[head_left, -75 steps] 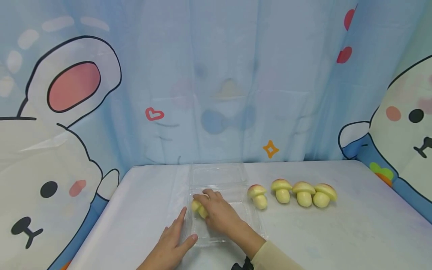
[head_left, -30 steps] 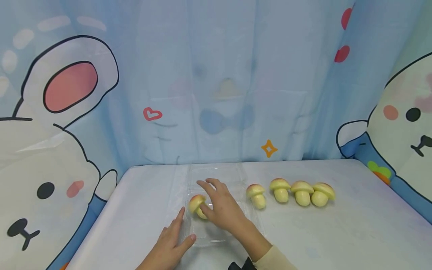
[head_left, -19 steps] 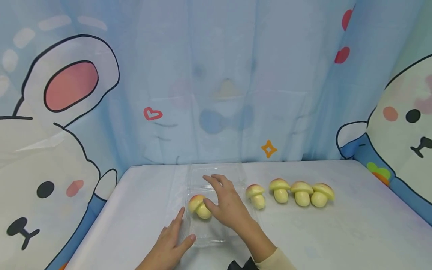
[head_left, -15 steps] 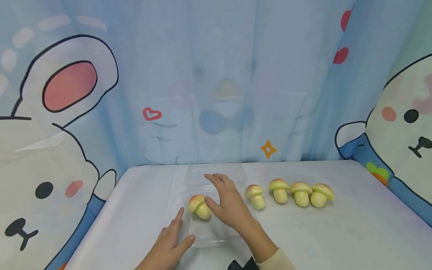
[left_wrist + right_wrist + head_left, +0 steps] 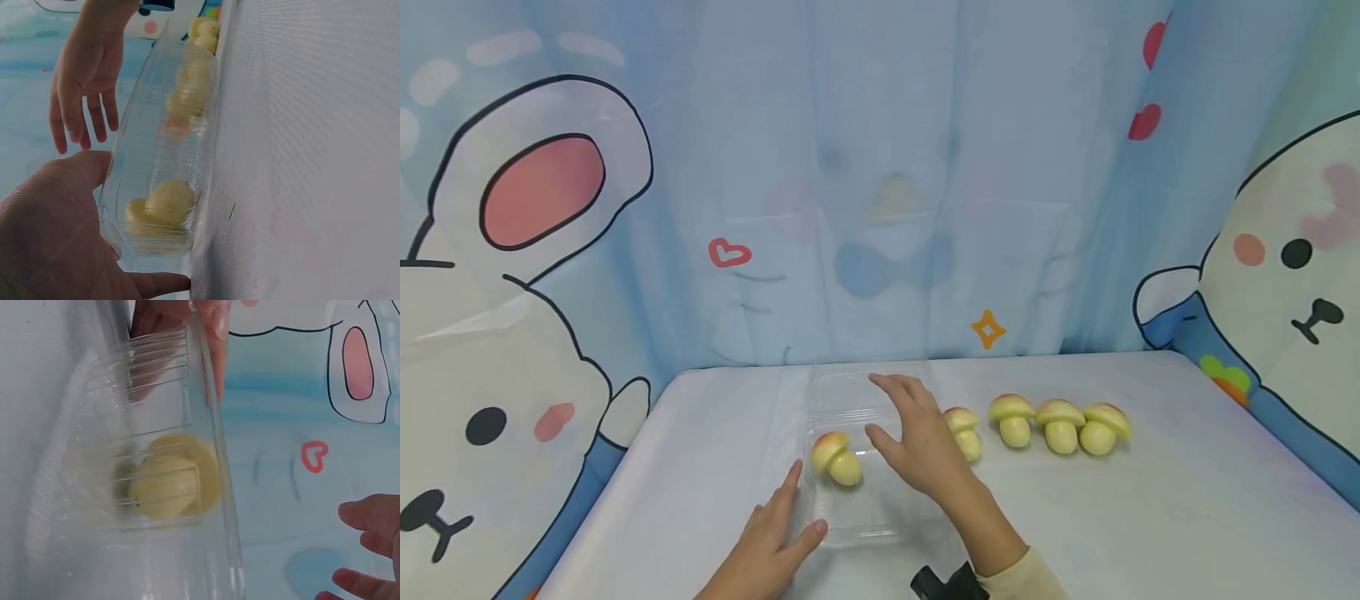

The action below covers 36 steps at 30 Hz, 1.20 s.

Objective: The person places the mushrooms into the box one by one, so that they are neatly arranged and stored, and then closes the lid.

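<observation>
A yellow toy mushroom with a reddish cap [image 5: 837, 458] lies on its side in the left part of a clear plastic box [image 5: 880, 508], whose lid [image 5: 850, 387] is folded back. My left hand [image 5: 767, 533] rests at the box's left wall, fingers straight and thumb at the near corner; the left wrist view shows this hand [image 5: 69, 219] against the wall. Over the box's right side hovers my right hand [image 5: 925, 442], fingers spread and holding nothing. In the right wrist view its fingertips [image 5: 359, 515] are apart from the box, and the mushroom [image 5: 169, 481] shows through the wall.
Several more toy mushrooms stand in a row right of the box; the nearest [image 5: 964, 429] is partly hidden by my right hand, the farthest is a tilted mushroom [image 5: 1105, 427]. A white cloth covers the table [image 5: 1150, 525]. A printed blue curtain [image 5: 880, 167] hangs behind it.
My right hand let go of the mushroom inside the box and drew away to the right, fingers opening. The mushroom stays in the box's left part. My left hand keeps its place by the box.
</observation>
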Available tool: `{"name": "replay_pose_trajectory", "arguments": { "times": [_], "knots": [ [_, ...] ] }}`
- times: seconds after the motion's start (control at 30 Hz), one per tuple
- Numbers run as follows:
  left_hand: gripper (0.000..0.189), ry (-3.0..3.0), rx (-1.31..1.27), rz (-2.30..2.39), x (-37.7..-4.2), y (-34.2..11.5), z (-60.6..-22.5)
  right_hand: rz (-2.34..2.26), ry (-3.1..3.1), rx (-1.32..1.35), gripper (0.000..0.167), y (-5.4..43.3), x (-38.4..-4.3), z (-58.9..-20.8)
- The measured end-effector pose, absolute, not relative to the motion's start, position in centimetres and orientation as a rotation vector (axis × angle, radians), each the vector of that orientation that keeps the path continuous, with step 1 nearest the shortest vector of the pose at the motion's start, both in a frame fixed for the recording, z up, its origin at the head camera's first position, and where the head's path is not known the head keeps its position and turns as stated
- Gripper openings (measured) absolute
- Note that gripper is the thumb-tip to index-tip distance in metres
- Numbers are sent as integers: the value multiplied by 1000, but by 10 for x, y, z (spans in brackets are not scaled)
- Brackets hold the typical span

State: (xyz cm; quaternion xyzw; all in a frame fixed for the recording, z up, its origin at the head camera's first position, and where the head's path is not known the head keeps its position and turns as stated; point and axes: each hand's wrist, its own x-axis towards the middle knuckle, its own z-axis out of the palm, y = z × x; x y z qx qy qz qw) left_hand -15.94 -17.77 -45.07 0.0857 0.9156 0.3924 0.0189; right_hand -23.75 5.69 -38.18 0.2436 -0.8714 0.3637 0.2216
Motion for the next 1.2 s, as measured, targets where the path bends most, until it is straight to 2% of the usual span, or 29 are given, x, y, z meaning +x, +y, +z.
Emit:
{"name": "replay_pose_trajectory", "arguments": {
  "times": [1.2],
  "knots": [
    [86,2846,266,1257,-161,-178,-454,1121,-2461,329,59,116,-245,-364]
  ]
}}
